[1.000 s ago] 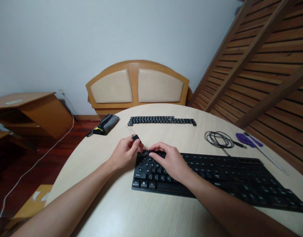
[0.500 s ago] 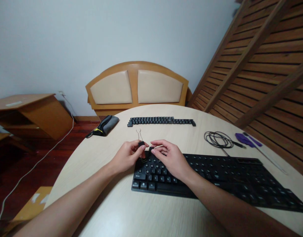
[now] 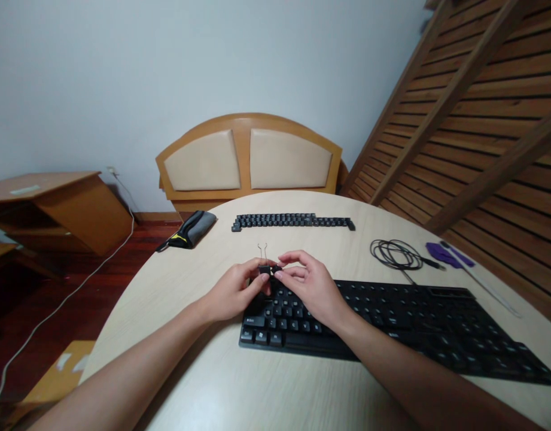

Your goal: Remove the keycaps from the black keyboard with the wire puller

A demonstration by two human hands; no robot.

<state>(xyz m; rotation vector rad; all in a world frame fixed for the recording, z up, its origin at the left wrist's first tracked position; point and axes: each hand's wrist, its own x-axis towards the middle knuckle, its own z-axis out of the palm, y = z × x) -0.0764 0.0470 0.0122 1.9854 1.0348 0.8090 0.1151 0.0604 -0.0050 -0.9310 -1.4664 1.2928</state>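
My left hand (image 3: 233,291) is closed around the black handle of a wire keycap puller (image 3: 264,270), and two thin wire prongs stick up from it. Between the thumb and fingers of my right hand (image 3: 315,288) is a small black keycap (image 3: 277,269), right beside the puller handle. Whether the two touch is too small to tell. Both hands are over the upper left part of a black keyboard (image 3: 392,305), where keys are off and some of the surface is hidden by my fingers. Removed keycaps (image 3: 275,220) lie in neat rows farther back.
A coiled black cable (image 3: 396,255) lies behind the keyboard. To the right are a purple cloth (image 3: 446,254) and a pale slim brush (image 3: 486,284). A grey and black pouch (image 3: 192,229) sits at the left edge of the round table (image 3: 189,371).
My left hand has moved slightly right, bringing the puller up to the keycap in my right hand. The puller's handle is turned more level. The right hand has barely moved.
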